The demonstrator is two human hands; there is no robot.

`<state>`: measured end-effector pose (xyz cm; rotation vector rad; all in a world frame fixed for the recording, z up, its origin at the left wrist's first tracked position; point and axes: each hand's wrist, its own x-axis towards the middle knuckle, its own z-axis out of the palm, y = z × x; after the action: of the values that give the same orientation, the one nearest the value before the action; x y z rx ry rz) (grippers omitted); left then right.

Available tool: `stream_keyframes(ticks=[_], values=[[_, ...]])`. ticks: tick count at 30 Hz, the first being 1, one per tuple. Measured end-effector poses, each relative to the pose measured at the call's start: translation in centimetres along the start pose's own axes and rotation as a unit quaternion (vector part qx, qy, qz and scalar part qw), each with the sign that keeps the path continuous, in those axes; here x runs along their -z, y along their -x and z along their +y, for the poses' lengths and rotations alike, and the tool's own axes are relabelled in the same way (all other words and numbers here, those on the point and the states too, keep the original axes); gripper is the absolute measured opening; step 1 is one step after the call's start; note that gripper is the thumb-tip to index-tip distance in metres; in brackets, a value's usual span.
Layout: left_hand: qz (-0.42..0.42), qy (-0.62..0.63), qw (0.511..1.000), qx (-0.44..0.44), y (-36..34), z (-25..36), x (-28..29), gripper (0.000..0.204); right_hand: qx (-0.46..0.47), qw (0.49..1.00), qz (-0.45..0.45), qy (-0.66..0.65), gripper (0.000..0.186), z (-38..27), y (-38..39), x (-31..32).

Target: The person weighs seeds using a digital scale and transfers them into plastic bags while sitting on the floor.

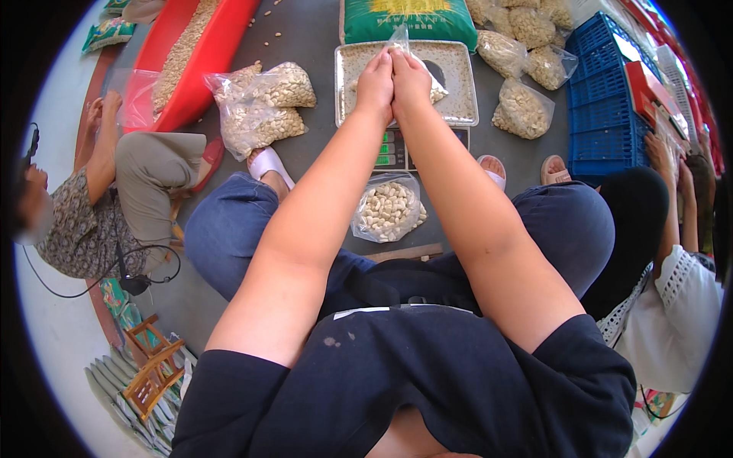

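Observation:
Both arms reach forward over a weighing scale with a pale speckled tray [467, 72]. My left hand [375, 84] and my right hand [411, 80] press together around the gathered top of a clear plastic bag [437, 90]. Whitish bean-like pieces show in the part of it resting on the tray; my hands hide much of the rest. Below the tray, the scale's display [388, 147] glows green, partly covered by my forearm. Between my knees, closer to me, sits an open clear bag of pale bean-like pieces [388, 210].
Filled bags [271, 103] lie left of the scale, more filled bags [523, 109] to its right. A red trough [229, 46] holds loose pieces. Behind the tray is a green sack [408, 23]; blue crates [603, 99] stand at right. People sit on both sides, near a wooden stool [153, 374].

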<state>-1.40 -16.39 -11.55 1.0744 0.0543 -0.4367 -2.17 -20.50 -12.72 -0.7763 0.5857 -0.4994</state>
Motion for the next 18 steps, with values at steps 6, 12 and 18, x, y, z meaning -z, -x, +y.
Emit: stream_keyframes(ticks=[6,12,18], values=[[0.037,0.001,0.998,0.043,6.6,-2.7,3.7,0.031,-0.029,0.997,0.025,0.072,0.022,1.7,7.6,3.0],[0.193,0.070,0.961,0.187,13.3,-7.5,9.3,0.024,-0.183,0.969,0.057,0.155,0.019,9.6,12.7,9.0],[0.257,0.092,0.893,0.357,11.4,-15.0,15.2,0.025,-0.347,0.914,0.029,0.209,0.015,16.6,11.0,14.8]])
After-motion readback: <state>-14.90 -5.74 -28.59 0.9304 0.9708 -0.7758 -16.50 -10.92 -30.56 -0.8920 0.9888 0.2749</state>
